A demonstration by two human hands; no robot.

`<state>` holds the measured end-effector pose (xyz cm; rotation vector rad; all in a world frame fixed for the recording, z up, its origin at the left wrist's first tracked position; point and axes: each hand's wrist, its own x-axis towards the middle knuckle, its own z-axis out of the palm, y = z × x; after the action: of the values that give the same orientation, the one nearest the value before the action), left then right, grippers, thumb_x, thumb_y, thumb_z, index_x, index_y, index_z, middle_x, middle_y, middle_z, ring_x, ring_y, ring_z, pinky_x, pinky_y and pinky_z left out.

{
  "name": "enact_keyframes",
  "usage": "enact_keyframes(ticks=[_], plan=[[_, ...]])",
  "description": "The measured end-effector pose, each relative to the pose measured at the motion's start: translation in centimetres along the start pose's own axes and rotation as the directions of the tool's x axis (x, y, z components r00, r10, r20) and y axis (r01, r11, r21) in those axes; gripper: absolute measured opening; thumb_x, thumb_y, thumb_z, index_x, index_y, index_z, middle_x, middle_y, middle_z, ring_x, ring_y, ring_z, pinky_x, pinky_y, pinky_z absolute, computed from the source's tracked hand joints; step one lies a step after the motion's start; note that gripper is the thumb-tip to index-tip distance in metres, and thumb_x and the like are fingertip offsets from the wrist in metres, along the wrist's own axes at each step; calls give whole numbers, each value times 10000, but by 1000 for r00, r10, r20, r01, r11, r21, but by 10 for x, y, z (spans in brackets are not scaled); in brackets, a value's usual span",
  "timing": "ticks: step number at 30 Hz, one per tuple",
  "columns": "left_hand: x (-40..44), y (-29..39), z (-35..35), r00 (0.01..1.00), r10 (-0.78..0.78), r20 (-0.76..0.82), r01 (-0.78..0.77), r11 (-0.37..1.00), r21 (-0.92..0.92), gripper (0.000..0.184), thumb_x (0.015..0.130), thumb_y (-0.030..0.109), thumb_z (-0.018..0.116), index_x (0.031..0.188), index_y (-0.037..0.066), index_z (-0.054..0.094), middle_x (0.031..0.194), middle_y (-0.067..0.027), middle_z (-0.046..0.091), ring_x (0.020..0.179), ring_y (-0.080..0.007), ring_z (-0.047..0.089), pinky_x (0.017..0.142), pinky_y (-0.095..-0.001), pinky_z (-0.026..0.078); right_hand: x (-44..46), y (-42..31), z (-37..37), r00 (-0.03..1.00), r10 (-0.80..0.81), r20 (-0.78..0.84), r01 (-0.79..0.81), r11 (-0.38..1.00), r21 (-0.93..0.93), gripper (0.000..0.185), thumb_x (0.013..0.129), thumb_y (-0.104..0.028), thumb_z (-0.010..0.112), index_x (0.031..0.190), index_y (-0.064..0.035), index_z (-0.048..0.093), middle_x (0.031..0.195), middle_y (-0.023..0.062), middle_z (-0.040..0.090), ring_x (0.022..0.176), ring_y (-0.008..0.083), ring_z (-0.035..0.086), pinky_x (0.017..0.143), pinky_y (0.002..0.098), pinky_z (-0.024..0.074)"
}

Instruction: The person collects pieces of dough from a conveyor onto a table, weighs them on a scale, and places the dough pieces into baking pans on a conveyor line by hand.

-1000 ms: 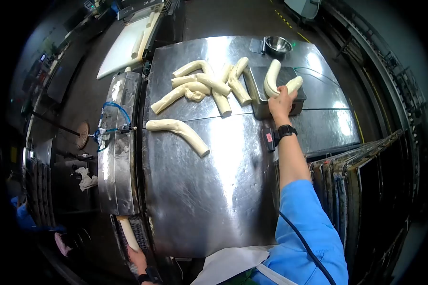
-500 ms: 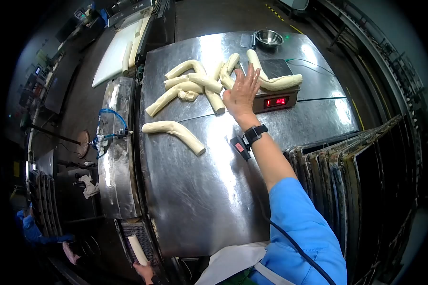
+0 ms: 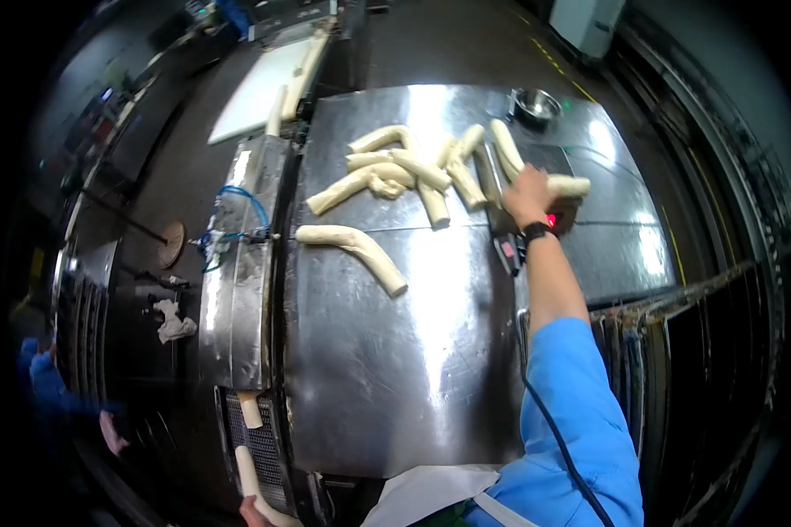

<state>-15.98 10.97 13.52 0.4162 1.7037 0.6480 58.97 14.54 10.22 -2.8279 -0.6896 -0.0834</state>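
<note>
My right hand point(image 3: 529, 195) is at the scale point(image 3: 551, 160), its fingers curled onto a bent pale dough roll point(image 3: 506, 147) that lies across the platform. The hand covers the middle of that roll and most of the red display. At the bottom left, my left hand point(image 3: 255, 511) grips another dough roll point(image 3: 249, 474) beside the mesh conveyor point(image 3: 271, 457); part of this hand is cut off by the frame edge. Left of the scale lies a pile of dough rolls point(image 3: 387, 167). A single curved roll point(image 3: 353, 248) rests nearer on the metal table point(image 3: 369, 378).
A metal bowl point(image 3: 537, 106) stands at the table's far edge. Left of the table runs a metal machine housing point(image 3: 242, 325) with blue hoses point(image 3: 237, 195); one roll point(image 3: 250, 409) pokes out of it. Metal trays point(image 3: 628, 351) stand at right. A person in blue point(image 3: 48, 378) is at far left.
My right hand has gone from spread fingers beside the scale to closing on its dough roll. A further roll has emerged from the machine onto the conveyor. The view has shifted.
</note>
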Motion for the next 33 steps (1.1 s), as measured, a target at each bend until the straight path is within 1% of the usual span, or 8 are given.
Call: enact_keyframes(ticks=[3, 6, 9, 17, 23, 29, 31, 33], plan=[[33, -42, -16, 819, 573, -35, -545, 796, 264, 452, 883, 361, 526, 1197, 36, 545, 934, -70, 603, 835, -219, 573, 743, -380, 470, -5, 6, -3, 996, -72, 47, 76, 993, -88, 392, 713, -307, 664, 989, -31, 631, 1025, 187, 649, 1011, 319, 605, 900, 464, 446], [30, -56, 15, 974, 194, 117, -147, 934, -324, 526, 894, 244, 576, 1332, 16, 397, 1333, -129, 436, 1256, -268, 413, 1047, -389, 357, -47, -11, 9, 978, -197, 65, 175, 951, 255, 437, 700, -326, 652, 983, 6, 616, 972, 242, 640, 947, 385, 607, 828, 430, 471], [-18, -43, 111, 972, 118, 205, -86, 983, -161, 314, 923, 271, 534, 1146, 51, 533, 1067, -64, 592, 967, -174, 577, 857, -342, 462, -145, -38, 22, 918, -332, 216, 87, 701, 708, 418, 724, -266, 642, 1028, 17, 598, 912, 212, 649, 896, 356, 622, 808, 414, 475], [23, -138, 175, 769, 125, 627, -180, 983, 24, 778, 843, 74, 630, 1466, 175, 177, 1157, -121, 526, 934, -182, 583, 830, -287, 488, -403, -77, 63, 541, -772, 333, 622, 634, 459, 828, 749, -430, 656, 1334, 65, 339, 1184, 264, 472, 1063, 394, 472, 878, 485, 393], [65, -127, 113, 718, 621, 316, -695, 669, 265, 671, 802, 10, 591, 1416, 120, 345, 1297, -132, 456, 1133, -246, 490, 957, -350, 418, -420, -86, 50, 296, -856, 425, 744, 485, 459, 1038, 650, -285, 783, 1474, -132, 171, 1361, 287, 344, 1186, 408, 421, 968, 480, 370], [115, -66, 6, 436, 900, -25, -552, 290, 782, 589, 791, 59, 565, 1351, 8, 390, 1304, -220, 450, 1221, -391, 421, 1029, -427, 359, -417, -42, 58, 513, -812, 277, 792, 573, 213, 760, 803, -371, 669, 1447, -189, 310, 1292, 247, 452, 1116, 424, 480, 930, 509, 399], [123, -54, -9, 894, 443, -66, -263, 638, 724, 571, 820, 112, 540, 1356, -1, 381, 1275, -213, 497, 1177, -375, 482, 994, -426, 398, -427, -24, 39, 509, -816, 275, 814, 560, 154, 811, 764, -386, 695, 1456, -269, 289, 1395, 243, 345, 1197, 437, 399, 964, 535, 352], [129, -63, -10, 840, 542, -37, -312, 537, 784, 554, 831, 124, 522, 1356, 8, 386, 1248, -203, 525, 1141, -365, 516, 969, -428, 419, -439, -13, 23, 531, -794, 296, 814, 575, 82, 834, 741, -375, 712, 1455, -289, 289, 1428, 241, 303, 1223, 437, 369, 978, 536, 336]])
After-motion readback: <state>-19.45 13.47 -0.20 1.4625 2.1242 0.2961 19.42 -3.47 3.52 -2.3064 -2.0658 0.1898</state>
